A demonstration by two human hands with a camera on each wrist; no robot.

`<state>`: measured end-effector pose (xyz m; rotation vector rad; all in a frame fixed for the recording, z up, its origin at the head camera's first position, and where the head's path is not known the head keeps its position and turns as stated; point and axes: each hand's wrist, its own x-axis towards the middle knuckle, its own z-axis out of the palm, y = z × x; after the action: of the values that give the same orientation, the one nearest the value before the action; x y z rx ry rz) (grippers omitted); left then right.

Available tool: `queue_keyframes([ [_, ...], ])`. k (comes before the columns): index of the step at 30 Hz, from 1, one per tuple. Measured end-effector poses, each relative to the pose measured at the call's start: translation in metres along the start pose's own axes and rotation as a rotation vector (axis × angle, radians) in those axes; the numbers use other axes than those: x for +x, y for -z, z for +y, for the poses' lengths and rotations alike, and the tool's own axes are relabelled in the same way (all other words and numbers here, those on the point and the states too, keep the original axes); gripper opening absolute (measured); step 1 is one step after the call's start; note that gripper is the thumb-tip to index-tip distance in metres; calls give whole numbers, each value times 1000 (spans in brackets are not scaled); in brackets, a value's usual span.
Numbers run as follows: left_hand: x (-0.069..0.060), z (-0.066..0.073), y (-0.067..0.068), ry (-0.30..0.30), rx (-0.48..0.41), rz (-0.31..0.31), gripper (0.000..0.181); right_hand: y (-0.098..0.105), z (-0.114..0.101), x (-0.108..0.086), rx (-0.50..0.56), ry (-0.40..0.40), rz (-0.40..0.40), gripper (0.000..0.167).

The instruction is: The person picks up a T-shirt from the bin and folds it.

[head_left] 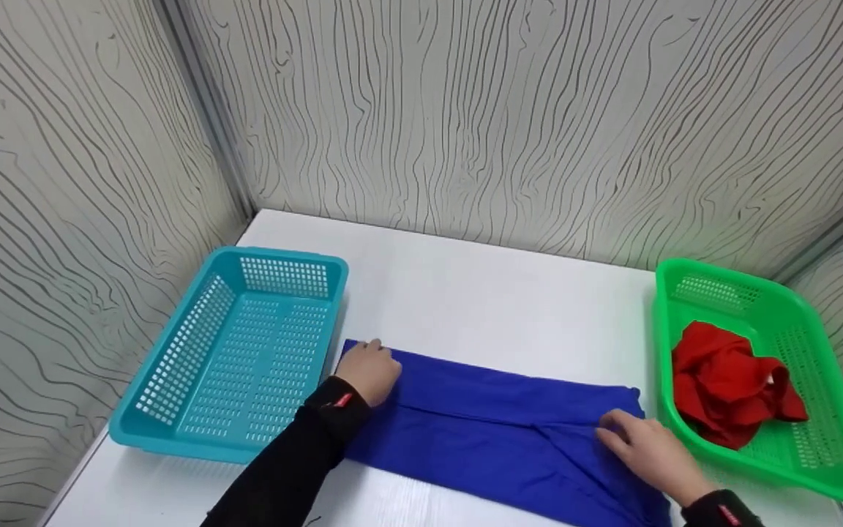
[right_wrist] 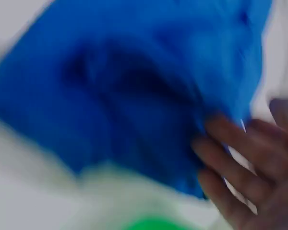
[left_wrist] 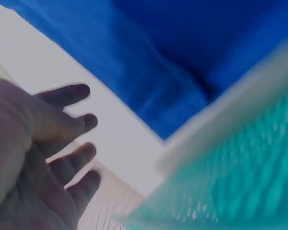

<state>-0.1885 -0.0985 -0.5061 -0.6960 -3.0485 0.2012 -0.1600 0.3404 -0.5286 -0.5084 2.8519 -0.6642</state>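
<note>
A blue cloth garment, folded into a long strip, lies across the white table with a crease along its length and wrinkles towards its right end. Over its left end is my left hand; in the left wrist view its fingers are spread and loosely bent, with no cloth between them. My right hand is at the cloth's right end, fingers relaxed. In the blurred right wrist view, its fingertips are at the blue fabric, and I see no pinch; whether they touch is unclear.
On the left stands a turquoise plastic basket with nothing in it. A green basket on the right holds a crumpled red cloth. Patterned wall panels rise behind the white table and along its sides.
</note>
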Motion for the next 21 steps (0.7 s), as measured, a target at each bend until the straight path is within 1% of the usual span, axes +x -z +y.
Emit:
queue_keyframes([
  [1,0,4,-5,0,-38,-30,13,-8,-4,2,21,-39,18,29],
  [2,-1,8,-10,5,-75,-61,13,-15,-8,4,70,-65,28,35],
  [3,-1,11,-15,14,-105,-87,14,-21,-11,5,137,-75,17,41],
  [5,-3,16,-23,36,-151,-127,16,-29,-15,7,302,-66,-43,49],
  [7,-5,17,-29,52,-179,-143,18,-33,-17,7,438,-30,-112,47],
  [8,-6,17,-30,57,-186,-143,20,-34,-17,6,477,-6,-143,44],
  [9,-7,17,-31,62,-191,-142,21,-35,-18,6,491,21,-169,40],
  [10,-8,16,-32,66,-195,-145,23,-36,-18,5,476,50,-188,36],
  [11,-9,15,-32,69,-201,-150,26,-38,-17,5,429,92,-195,33],
  [13,-10,13,-32,75,-225,-167,32,-42,-17,5,271,160,-192,28],
  [15,-12,12,-31,82,-254,-187,38,-45,-16,5,89,217,-180,27],
  [17,-15,10,-31,87,-276,-197,46,-48,-16,5,-78,260,-158,34],
  [19,-17,9,-32,89,-286,-194,53,-49,-15,4,-198,270,-131,44],
  [21,-20,9,-35,86,-267,-176,59,-50,-16,5,-305,272,-82,52],
])
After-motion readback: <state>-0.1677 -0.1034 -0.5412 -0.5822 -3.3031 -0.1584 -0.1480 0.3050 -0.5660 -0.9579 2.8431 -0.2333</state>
